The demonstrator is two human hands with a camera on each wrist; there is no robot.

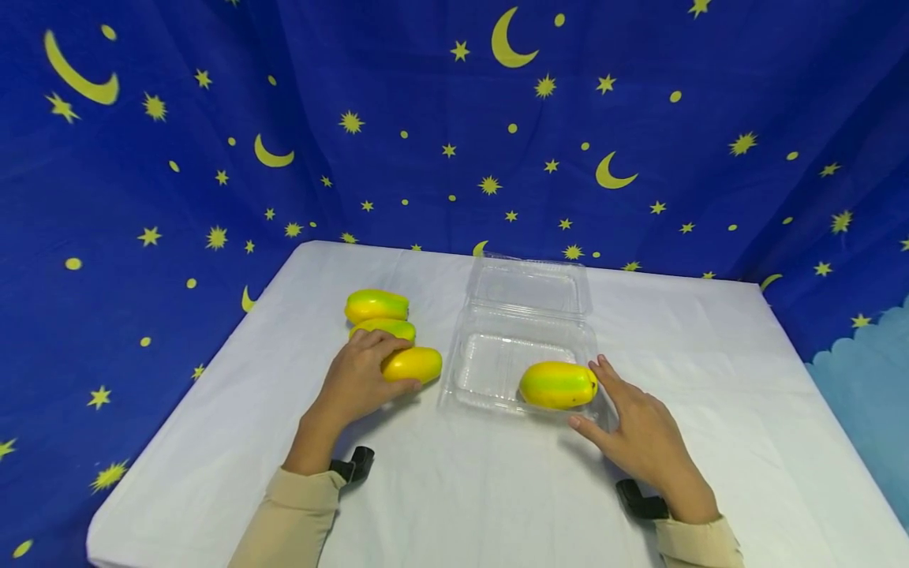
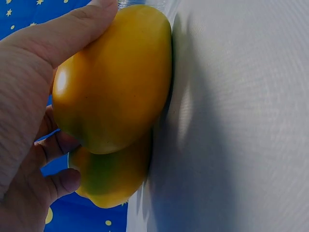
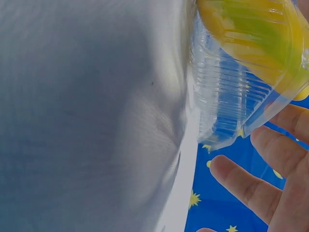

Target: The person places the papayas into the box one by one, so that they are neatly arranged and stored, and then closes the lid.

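The white cloth-covered surface (image 1: 490, 497) bears a hinged clear plastic container (image 1: 493, 367). Just left of it, the left hand (image 1: 358, 377) grips an oval yellow fruit (image 1: 419, 364), long axis roughly toward the container; the right hand (image 1: 645, 434), spread wide, flanks its right.

- Legible text, labels, brands, numbers, signs: none readable in head, left wrist or right wrist view.
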